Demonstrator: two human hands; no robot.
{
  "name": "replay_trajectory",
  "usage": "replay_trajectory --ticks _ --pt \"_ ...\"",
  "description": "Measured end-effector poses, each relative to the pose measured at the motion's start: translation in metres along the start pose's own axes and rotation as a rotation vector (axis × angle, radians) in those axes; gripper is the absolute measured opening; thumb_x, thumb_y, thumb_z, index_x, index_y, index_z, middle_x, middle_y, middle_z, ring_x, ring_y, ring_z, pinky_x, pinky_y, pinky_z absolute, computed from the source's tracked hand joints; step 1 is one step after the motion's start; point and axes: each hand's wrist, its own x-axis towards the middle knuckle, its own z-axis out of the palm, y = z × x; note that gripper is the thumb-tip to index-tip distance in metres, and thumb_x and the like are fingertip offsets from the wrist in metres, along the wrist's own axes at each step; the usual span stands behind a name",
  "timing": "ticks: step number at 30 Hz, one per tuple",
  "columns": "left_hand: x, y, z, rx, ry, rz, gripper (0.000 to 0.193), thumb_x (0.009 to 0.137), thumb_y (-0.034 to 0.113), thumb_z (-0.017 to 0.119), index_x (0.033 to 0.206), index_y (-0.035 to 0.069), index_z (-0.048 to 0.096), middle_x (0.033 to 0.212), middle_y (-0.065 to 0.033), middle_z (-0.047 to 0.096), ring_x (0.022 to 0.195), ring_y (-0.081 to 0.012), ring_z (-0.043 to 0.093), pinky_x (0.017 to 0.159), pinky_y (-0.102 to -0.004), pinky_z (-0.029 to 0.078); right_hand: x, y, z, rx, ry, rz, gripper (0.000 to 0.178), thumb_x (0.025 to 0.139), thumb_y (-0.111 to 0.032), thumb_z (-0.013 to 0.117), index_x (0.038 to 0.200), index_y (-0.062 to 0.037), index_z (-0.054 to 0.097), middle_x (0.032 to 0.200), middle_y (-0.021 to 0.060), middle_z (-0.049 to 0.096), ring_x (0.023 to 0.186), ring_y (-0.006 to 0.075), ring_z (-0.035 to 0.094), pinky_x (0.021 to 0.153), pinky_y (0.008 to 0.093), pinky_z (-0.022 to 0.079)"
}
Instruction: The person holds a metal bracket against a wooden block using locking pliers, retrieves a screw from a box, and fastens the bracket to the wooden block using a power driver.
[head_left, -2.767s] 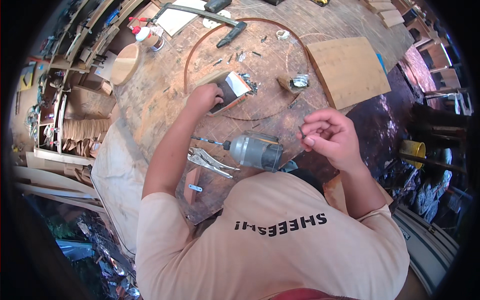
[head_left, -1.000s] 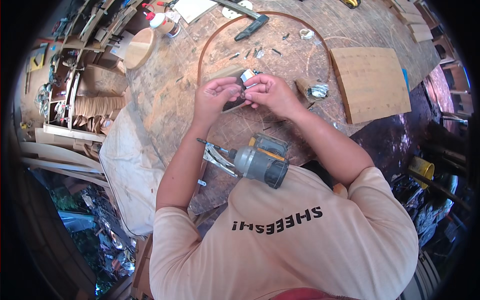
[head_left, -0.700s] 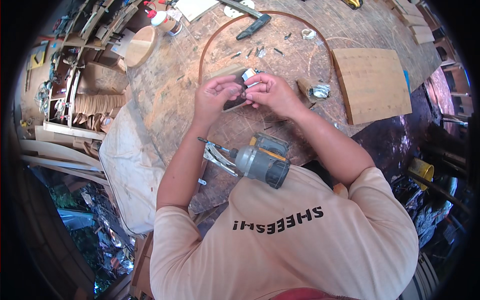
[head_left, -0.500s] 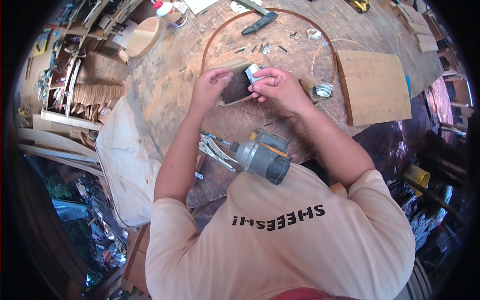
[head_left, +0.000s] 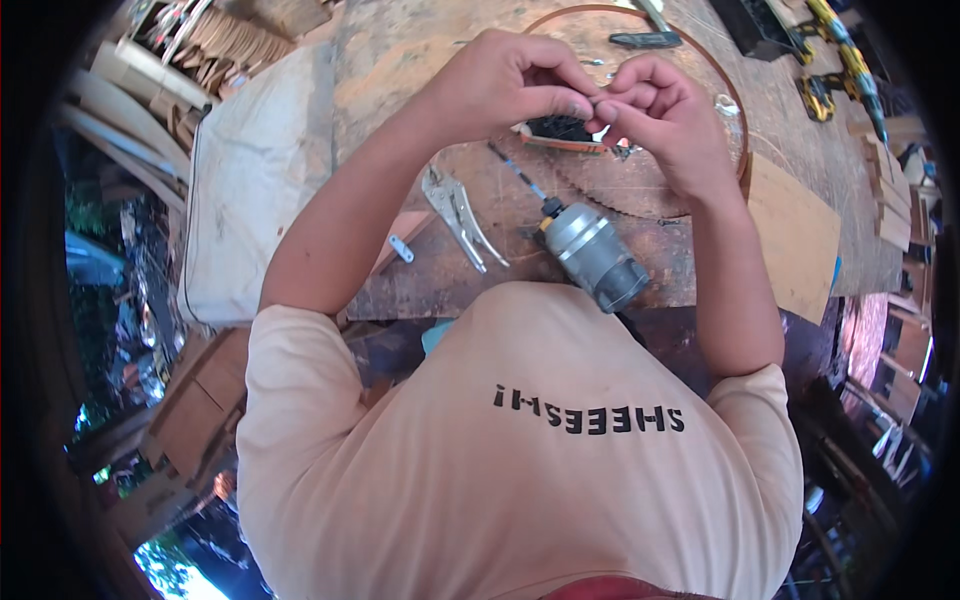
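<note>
While my left hand and right hand meet fingertip to fingertip above the worn wooden workbench, both pinch one small flat dark piece with an orange rim. Nearer the bench's front edge lie one grey cylindrical drill motor and one pair of silver locking pliers.

My left hand and right hand, apart moments ago with the left alone on the small dark block, now meet fingertip to fingertip over it, raised nearer my face above the drill.
</note>
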Motion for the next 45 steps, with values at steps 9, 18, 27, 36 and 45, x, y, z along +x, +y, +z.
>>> replay_trajectory --ticks 9,18,27,36,45 --pt "-0.124 -0.002 -0.011 -0.030 0.364 -0.048 0.009 0.088 0.001 0.065 0.095 -0.003 0.064 0.087 -0.0076 0.065 0.080 -0.0128 0.061 0.075 -0.0272 0.050 -0.080 0.042 -0.050 -0.323 -0.024 0.329 0.040 0.083 -0.001 0.068 0.121 -0.0022 0.053 0.117 0.0109 0.064 0.110 0.0182 0.061 0.088 0.0297 0.051" --pt "-0.265 -0.108 0.019 -0.497 0.737 -0.473 0.011 0.092 0.005 0.061 0.101 -0.001 0.061 0.089 -0.0092 0.067 0.078 -0.0139 0.063 0.073 -0.0281 0.053 -0.124 0.133 0.056 -0.712 0.216 -0.096 0.040 0.076 -0.011 0.078 0.113 -0.0060 0.063 0.109 0.0077 0.067 0.100 0.0227 0.063 0.087 0.0360 0.048" --pt "-0.289 -0.124 0.031 -0.824 0.593 -0.329 0.012 0.094 0.012 0.061 0.102 0.003 0.060 0.091 -0.0076 0.065 0.079 -0.0154 0.064 0.073 -0.0291 0.054 -0.108 0.049 0.140 -0.968 -0.249 -0.032 0.041 0.071 -0.014 0.076 0.109 -0.0030 0.064 0.104 0.0125 0.067 0.091 0.0297 0.066 0.081 0.0362 0.052" --pt "-0.300 -0.144 0.031 -1.015 0.524 -0.160 0.016 0.094 0.020 0.063 0.099 0.005 0.060 0.092 -0.0065 0.065 0.080 -0.0151 0.066 0.072 -0.0289 0.055 -0.091 0.026 0.216 -0.932 -0.260 0.161 0.040 0.070 -0.010 0.074 0.106 -0.0003 0.061 0.099 0.0143 0.065 0.084 0.0314 0.065 0.078 0.0356 0.051" --pt "-0.312 -0.152 0.024 -0.903 0.458 -0.170 0.017 0.093 0.018 0.064 0.100 0.002 0.062 0.086 -0.0059 0.066 0.078 -0.0148 0.067 0.072 -0.0286 0.056 -0.089 0.033 0.231 -0.924 -0.268 0.233 0.028 0.071 -0.008 0.074 0.096 -0.0010 0.063 0.097 0.0151 0.064 0.083 0.0322 0.064 0.077 0.0366 0.050"
